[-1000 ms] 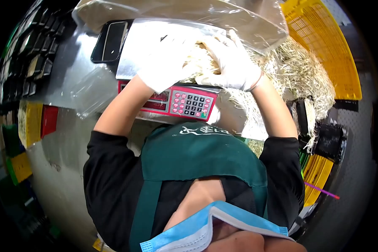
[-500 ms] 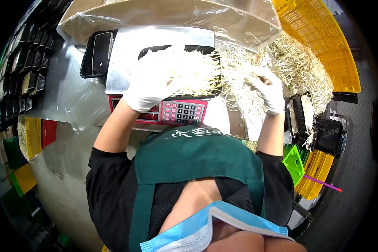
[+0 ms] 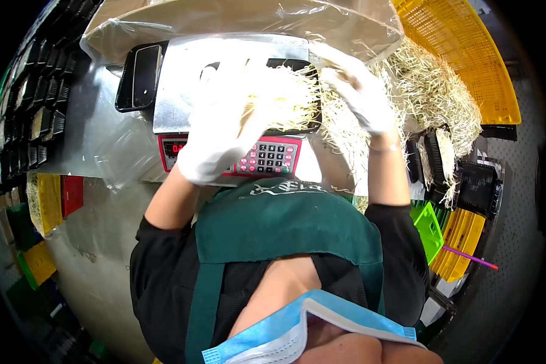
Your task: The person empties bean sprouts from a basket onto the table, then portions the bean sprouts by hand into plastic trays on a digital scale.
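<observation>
My left hand (image 3: pixel 221 130), in a white glove, is over the left side of a black tray (image 3: pixel 313 124). Its fingers stretch upward with the thumb apart, though glare washes out their edges. Pale bean sprouts (image 3: pixel 294 94) fill the visible part of the tray. The tray rests on the metal plate of a red digital scale (image 3: pixel 291 159), whose display is partly lit. Just right of the tray, my gloved right hand (image 3: pixel 358 91) is above loose sprouts, with its fingers apart and slightly bent. I see nothing held in it.
A large sprout heap (image 3: pixel 437 97) lies at right beside a yellow basket (image 3: pixel 467 54). An empty black tray (image 3: pixel 144 79) sits left of the scale. Stacked black trays (image 3: pixel 42 91) line the far left. Clear plastic (image 3: pixel 242 27) spans the back; a green basket (image 3: pixel 428 230) is lower right.
My right hand has moved up and left, toward the tray's upper right corner. My left hand has shifted slightly down and right. Red digits now show on the scale.
</observation>
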Tool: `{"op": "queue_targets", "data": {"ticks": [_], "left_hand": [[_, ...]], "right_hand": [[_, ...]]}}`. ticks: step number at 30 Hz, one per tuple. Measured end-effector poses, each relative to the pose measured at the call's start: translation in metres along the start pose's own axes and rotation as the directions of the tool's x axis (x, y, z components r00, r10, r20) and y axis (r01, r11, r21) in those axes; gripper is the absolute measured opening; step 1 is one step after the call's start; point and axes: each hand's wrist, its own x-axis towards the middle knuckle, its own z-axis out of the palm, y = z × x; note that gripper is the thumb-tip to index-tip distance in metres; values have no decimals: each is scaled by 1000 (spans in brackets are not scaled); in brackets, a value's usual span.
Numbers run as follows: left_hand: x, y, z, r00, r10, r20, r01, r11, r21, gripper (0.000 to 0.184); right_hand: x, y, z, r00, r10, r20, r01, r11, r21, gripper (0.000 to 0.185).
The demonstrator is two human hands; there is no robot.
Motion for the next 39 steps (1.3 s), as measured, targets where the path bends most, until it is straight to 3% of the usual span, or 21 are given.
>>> {"op": "queue_targets", "data": {"ticks": [1, 3, 4, 7, 10, 11, 14, 15, 17, 18, 20, 21, 23, 25, 26, 30, 31, 34, 35, 37, 39], "left_hand": [[5, -2, 2, 1000, 5, -7, -5, 1000, 6, 56], [18, -7, 9, 995, 91, 40, -96, 981, 171, 62], [19, -11, 14, 994, -70, 80, 62, 993, 97, 66], [17, -9, 13, 997, -63, 41, 59, 995, 86, 67], [12, -13, -12, 986, 166, -36, -169, 976, -137, 68], [17, 0, -33, 995, 67, -69, -66, 998, 11, 72], [-4, -39, -24, 971, -38, -235, -46, 939, -340, 60], [-24, -41, -15, 896, -437, -79, 216, 584, -782, 51], [-28, -36, -13, 781, -619, -84, 133, 297, -946, 43], [-35, -35, -8, 750, -653, -103, 160, 330, -931, 42], [-42, -19, -3, 705, -687, -177, 231, 458, -859, 42], [-46, -10, 5, 762, -603, -237, 167, 537, -827, 48], [-25, 1, -8, 947, -135, -293, 53, 960, -274, 62], [2, 5, -9, 997, -43, -57, 34, 989, -145, 70], [14, 5, -5, 997, -57, 48, 61, 996, -72, 74], [21, -12, 19, 996, 73, 56, -88, 943, 322, 66], [24, -13, 17, 996, 71, 53, -84, 942, 324, 66], [30, -24, 12, 940, -67, 333, 144, 967, -210, 65], [29, -24, 4, 944, -72, 321, 142, 969, -201, 65], [22, -28, -13, 968, -37, 247, 114, 944, -308, 68], [4, -56, -17, 980, 115, 162, -37, 906, -422, 71]], "right_hand": [[10, 8, 2, 1000, -10, -2, 10, 1000, -2, 32], [25, 20, 7, 981, 101, 167, -30, 922, -387, 25], [24, 14, 3, 988, 36, 149, 44, 866, -497, 22], [16, -14, -26, 987, 143, 79, -84, 861, -502, 18], [4, -42, -40, 995, 66, -80, -64, 998, 23, 13], [2, -50, -33, 991, 76, -109, -53, 978, 200, 14], [6, -47, 7, 992, -67, -105, 91, 965, 248, 15], [7, -45, 23, 994, 18, -109, 9, 970, 243, 15], [5, -21, 38, 994, 111, 18, -112, 975, 191, 16], [3, -4, 31, 994, -96, 58, 102, 989, -108, 19], [-2, -4, 14, 997, -79, -19, 79, 996, 40, 22], [-3, -7, 11, 995, -46, -86, 61, 980, 189, 26], [0, -13, 16, 994, 66, -89, -28, 925, 378, 39], [12, -13, 38, 981, -146, -127, 140, 989, -52, 52], [11, -12, 50, 994, -107, -19, 99, 965, -244, 60], [-4, -29, 87, 981, -191, -17, 160, 866, -474, 58], [-2, -29, 87, 980, -194, 33, 185, 851, -492, 55], [5, -40, 76, 982, -18, 190, 114, 855, -506, 47], [11, -42, 66, 965, -25, 262, 162, 843, -513, 46], [9, -34, 55, 934, -325, 151, 354, 774, -524, 43], [5, -52, 42, 925, -358, 126, 371, 784, -497, 42]]}}
